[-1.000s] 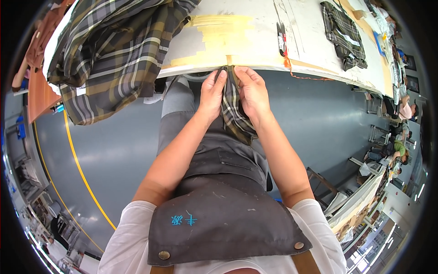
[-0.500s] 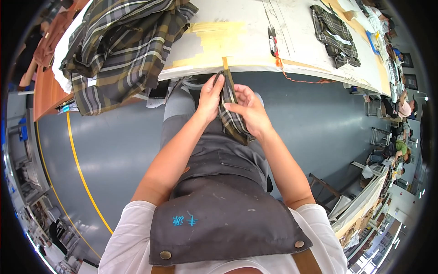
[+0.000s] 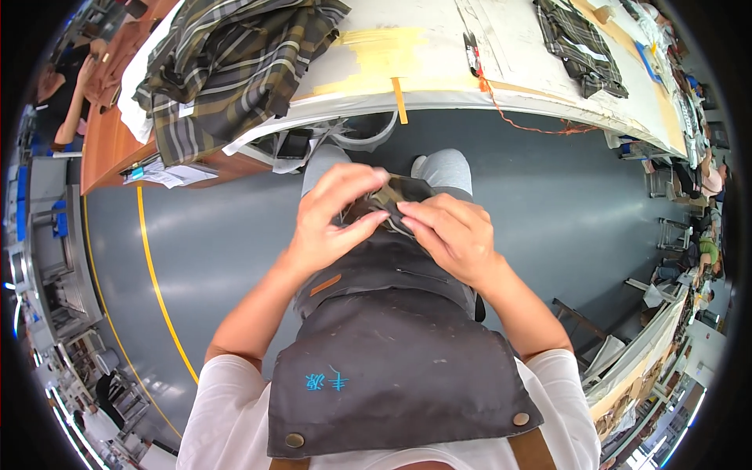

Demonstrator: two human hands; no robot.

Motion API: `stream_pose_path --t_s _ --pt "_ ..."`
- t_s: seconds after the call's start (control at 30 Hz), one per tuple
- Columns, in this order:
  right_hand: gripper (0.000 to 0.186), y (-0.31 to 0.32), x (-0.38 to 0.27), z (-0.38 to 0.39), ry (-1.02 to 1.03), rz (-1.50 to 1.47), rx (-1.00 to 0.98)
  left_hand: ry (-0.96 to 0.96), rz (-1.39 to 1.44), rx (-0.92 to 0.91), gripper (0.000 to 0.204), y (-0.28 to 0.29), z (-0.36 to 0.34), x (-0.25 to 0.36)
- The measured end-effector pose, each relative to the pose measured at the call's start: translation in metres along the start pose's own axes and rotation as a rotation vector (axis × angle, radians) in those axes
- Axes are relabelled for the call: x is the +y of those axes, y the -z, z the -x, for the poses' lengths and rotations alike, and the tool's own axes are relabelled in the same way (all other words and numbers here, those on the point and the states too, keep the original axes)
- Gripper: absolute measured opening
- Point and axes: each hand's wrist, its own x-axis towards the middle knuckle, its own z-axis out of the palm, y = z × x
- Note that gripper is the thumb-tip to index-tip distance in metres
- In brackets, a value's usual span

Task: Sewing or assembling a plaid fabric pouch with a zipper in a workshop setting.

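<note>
Over my lap, a small piece of dark plaid cloth [image 3: 407, 188] is bunched between my two hands. My right hand [image 3: 458, 235] pinches its near edge between thumb and fingers. On the other side, my left hand [image 3: 329, 215] curves around the cloth, its thumb at the near edge and its fingers over the far side. Between that thumb and those fingers there is a visible gap with some cloth in it. Folds and fingers hide part of the piece.
A white-topped table [image 3: 368, 66] spans the front. A plaid cloth heap [image 3: 235, 70] lies at its left, and folded plaid cloth [image 3: 580, 51] at its right. Red-and-black snips [image 3: 472, 59] lie near an orange cord [image 3: 501, 117]. Yellow tape [image 3: 400, 102] hangs off the edge.
Both hands have come back from the table edge toward my body, with the cloth. The piece, earlier hanging long between them, is now bunched. My left thumb and fingers have spread wider.
</note>
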Motion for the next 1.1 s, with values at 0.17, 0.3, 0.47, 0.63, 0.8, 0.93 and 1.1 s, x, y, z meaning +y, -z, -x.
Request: stream_pose_path --t_s 0.17,0.3,0.47,0.63,0.8,0.93,1.1 --pt "0.028 0.018 -0.018 -0.011 0.178 -0.046 -0.115 -0.476 -0.63 -0.344 0.023 0.014 -0.009 0.044" --pt "0.023 0.026 -0.019 -0.013 0.343 -0.047 -0.058 -0.626 -0.765 -0.397 0.024 0.015 -0.005 0.064" --pt "0.019 0.043 -0.024 -0.01 0.474 0.09 -0.045 -0.765 -0.749 -0.424 0.025 0.014 -0.002 0.067" --pt "0.025 0.054 -0.02 0.0 0.464 0.114 0.016 -0.773 -0.698 -0.436 0.029 0.01 -0.003 0.07" --pt "0.024 0.06 -0.018 -0.007 0.566 0.155 0.062 -0.757 -0.626 -0.449 0.032 0.008 -0.007 0.069" --pt "0.025 0.07 -0.026 -0.015 0.573 0.215 -0.034 -0.753 -0.583 -0.473 0.029 0.008 -0.013 0.074" --pt "0.019 0.073 -0.01 -0.008 0.536 0.212 0.162 -0.592 -0.545 -0.457 0.023 -0.012 -0.031 0.07"
